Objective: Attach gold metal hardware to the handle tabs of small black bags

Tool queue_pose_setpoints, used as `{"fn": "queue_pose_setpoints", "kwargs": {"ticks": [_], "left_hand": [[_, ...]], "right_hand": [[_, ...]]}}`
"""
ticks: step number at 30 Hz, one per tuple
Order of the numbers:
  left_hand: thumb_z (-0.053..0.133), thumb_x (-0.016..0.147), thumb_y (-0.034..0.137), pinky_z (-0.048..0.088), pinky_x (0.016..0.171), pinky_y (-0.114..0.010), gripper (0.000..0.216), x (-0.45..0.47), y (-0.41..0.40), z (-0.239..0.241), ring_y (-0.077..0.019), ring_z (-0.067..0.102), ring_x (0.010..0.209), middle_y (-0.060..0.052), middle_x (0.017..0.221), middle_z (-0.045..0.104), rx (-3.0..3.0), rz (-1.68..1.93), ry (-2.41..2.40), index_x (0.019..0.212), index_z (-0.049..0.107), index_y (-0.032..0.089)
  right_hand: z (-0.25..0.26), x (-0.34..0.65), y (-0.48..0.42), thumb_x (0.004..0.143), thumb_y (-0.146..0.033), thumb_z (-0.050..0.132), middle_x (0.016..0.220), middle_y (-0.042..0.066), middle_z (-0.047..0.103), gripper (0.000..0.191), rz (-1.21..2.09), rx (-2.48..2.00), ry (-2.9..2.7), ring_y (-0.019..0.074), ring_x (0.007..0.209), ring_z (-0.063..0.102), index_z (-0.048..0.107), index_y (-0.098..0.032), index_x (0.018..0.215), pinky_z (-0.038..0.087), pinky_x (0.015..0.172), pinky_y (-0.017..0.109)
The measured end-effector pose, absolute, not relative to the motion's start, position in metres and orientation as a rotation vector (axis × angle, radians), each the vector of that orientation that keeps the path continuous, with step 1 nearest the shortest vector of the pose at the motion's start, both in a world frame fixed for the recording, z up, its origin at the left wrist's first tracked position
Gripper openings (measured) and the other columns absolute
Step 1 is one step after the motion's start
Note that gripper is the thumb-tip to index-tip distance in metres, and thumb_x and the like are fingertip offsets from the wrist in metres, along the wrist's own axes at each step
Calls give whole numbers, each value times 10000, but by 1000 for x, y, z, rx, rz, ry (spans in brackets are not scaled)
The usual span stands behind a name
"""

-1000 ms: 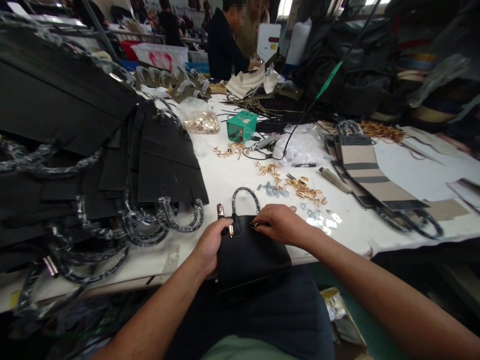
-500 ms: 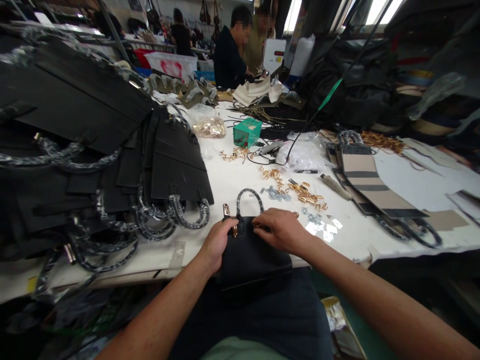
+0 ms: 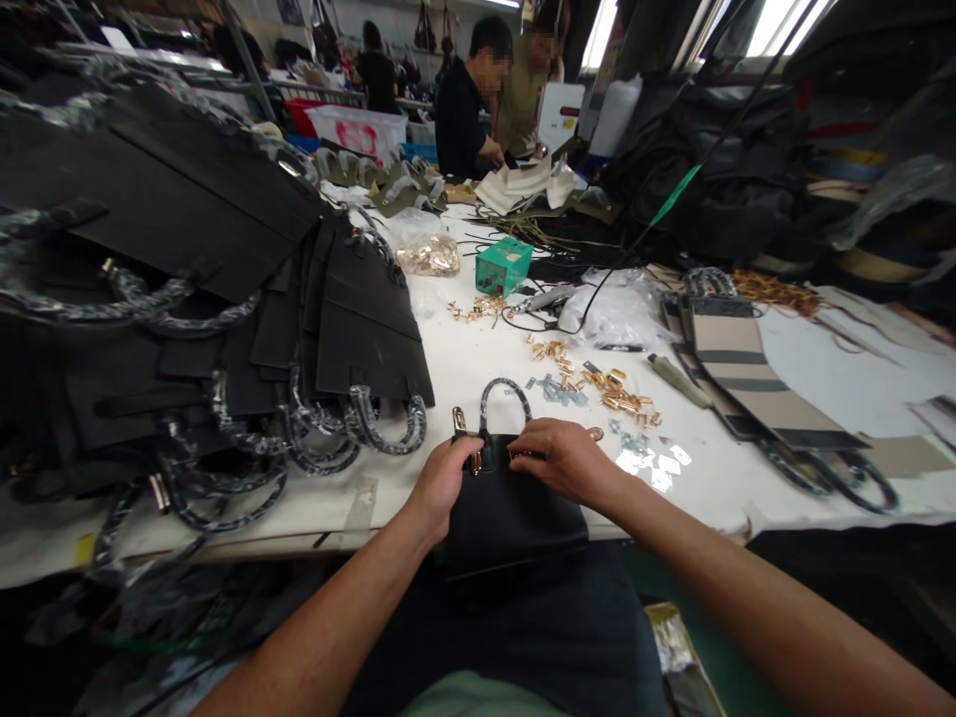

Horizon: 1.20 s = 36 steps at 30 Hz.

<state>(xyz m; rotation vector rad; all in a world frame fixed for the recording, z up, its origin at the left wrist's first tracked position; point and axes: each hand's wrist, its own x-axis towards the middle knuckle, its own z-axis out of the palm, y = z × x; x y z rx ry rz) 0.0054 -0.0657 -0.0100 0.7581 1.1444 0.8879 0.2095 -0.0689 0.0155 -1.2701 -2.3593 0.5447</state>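
Observation:
A small black handbag leans at the table's front edge over my lap, its plastic-wrapped handle standing up. My left hand grips the bag's left side, thumb on the front beside a gold metal fitting. Curled fingers of my right hand press at the bag's upper front, by the right foot of the handle. A glint of gold shows at those fingertips, but what they pinch is mostly hidden. Another gold fitting juts out past the right hand.
Black bag panels with wrapped handles are piled at left. Gold fittings and small metal plates lie scattered beyond the bag. Behind them are a green box and a plastic bag. Beige-and-black panels lie right; people work behind.
The view has shifted a little, so everything sits slightly farther right. Both hands keep nearly the same places on the handbag.

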Motion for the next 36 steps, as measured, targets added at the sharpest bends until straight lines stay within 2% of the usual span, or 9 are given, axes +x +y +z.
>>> {"fn": "queue_pose_setpoints", "kwargs": {"ticks": [4, 13, 16, 19, 23, 27, 31, 33, 36], "left_hand": [[668, 755, 421, 428, 637, -269, 256, 4, -67, -12, -154, 571, 627, 3, 690, 638, 751, 883, 1129, 757, 660, 165], [689, 740, 378, 436, 647, -246, 221, 6, -63, -9, -147, 570, 641, 13, 675, 646, 825, 949, 1121, 732, 651, 161], [706, 718, 394, 454, 621, -264, 260, 6, -66, -1, -155, 580, 592, -5, 645, 649, 809, 928, 1128, 751, 665, 139], [727, 703, 395, 491, 658, -291, 300, 5, -75, 12, -191, 643, 662, -45, 724, 701, 763, 935, 1088, 823, 687, 123], [725, 720, 388, 518, 783, -318, 285, 13, -102, 49, -226, 675, 860, -36, 848, 735, 791, 1074, 1115, 884, 692, 157], [738, 689, 343, 510, 918, -312, 236, 33, -136, 106, -224, 628, 1078, 26, 972, 730, 850, 1336, 1184, 889, 674, 235], [714, 704, 418, 502, 985, -352, 309, 58, -164, 146, -258, 583, 1188, 17, 1079, 715, 932, 1407, 1105, 964, 654, 264], [691, 732, 474, 508, 985, -382, 437, 69, -174, 153, -275, 587, 1190, 0, 1145, 704, 1036, 1313, 973, 1121, 622, 287], [672, 754, 549, 489, 1011, -407, 606, 79, -183, 151, -300, 566, 1221, -46, 1308, 634, 1231, 1117, 754, 1294, 554, 298]], "right_hand": [[12, 208, -74, 942, -281, 593, 928, 26, 711, 162, 500, -1305, -2331, 171, 895, 642, 726, -254, 1030, 459, 803, 263], [3, 187, -82, 947, -287, 571, 865, 35, 683, 159, 225, -1508, -2346, 201, 885, 600, 724, -255, 919, 431, 786, 315], [13, 186, -96, 942, -278, 564, 1012, 64, 689, 184, 191, -1496, -2252, 226, 959, 600, 702, -260, 1063, 456, 847, 358], [20, 181, -129, 921, -255, 576, 1226, 98, 627, 379, 102, -1426, -1973, 262, 1092, 566, 573, -269, 1299, 466, 941, 431], [15, 161, -186, 840, -304, 668, 1219, 91, 624, 481, 107, -1378, -1757, 290, 1081, 587, 543, -318, 1305, 509, 935, 483], [-1, 135, -214, 680, -439, 794, 1369, 143, 546, 906, 75, -1357, -1635, 398, 1200, 547, 360, -319, 1467, 530, 940, 566], [0, 129, -217, 872, -245, 585, 1508, 98, 435, 770, -38, -1391, -1508, 356, 1325, 480, 218, -391, 1532, 516, 994, 552], [16, 140, -224, 885, -245, 558, 1495, 60, 460, 694, 1, -1304, -1449, 330, 1306, 510, 295, -416, 1504, 543, 976, 505], [50, 181, -239, 893, -329, 578, 1368, 29, 600, 481, 222, -1238, -1244, 300, 1218, 594, 531, -393, 1368, 538, 992, 457]]}}
